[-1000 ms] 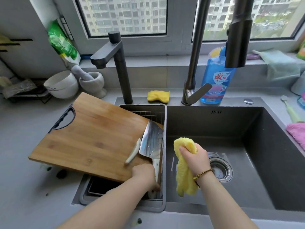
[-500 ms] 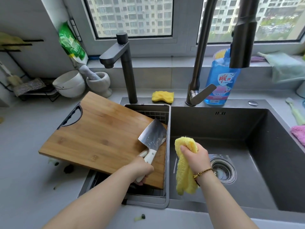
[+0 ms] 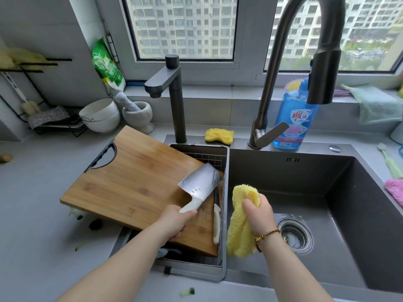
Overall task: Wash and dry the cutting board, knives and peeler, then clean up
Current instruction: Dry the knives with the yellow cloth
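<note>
The cleaver [image 3: 199,184] has risen off the cutting board [image 3: 130,182], left fingers [image 3: 185,214] gripping it, right fingers [image 3: 249,207] clutching yellow cloth [image 3: 239,232]

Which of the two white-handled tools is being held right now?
The cleaver, its wide blade tilted up over the cutting board and its handle gripped by the left hand. The other white-handled tool lies untouched along the board's right edge.

cleaver [image 3: 199,183] now gripped by left hand [image 3: 174,222], blade lifted off cutting board [image 3: 130,182]
</note>
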